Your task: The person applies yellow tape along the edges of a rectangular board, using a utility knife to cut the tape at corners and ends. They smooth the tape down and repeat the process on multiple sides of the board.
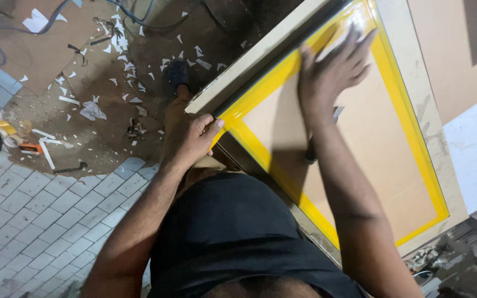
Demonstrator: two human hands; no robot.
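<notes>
A large wooden screen frame [415, 72] with a tan mesh and a border of glossy yellow tape [409, 127] stands tilted in front of me. My left hand [194, 138] grips the frame's near corner, thumb on the yellow tape. My right hand [332, 63] lies flat with fingers spread on the mesh near the upper strip of tape, pressing on it. A dark shape shows through the mesh behind my right forearm; I cannot tell what it is.
Brown floor [84, 132] is littered with several white paper scraps [92, 110], cables and small tools. My foot in a dark sandal [178, 74] stands by the frame. Grey paving tiles [34, 221] at lower left. A white surface [476, 149] at right.
</notes>
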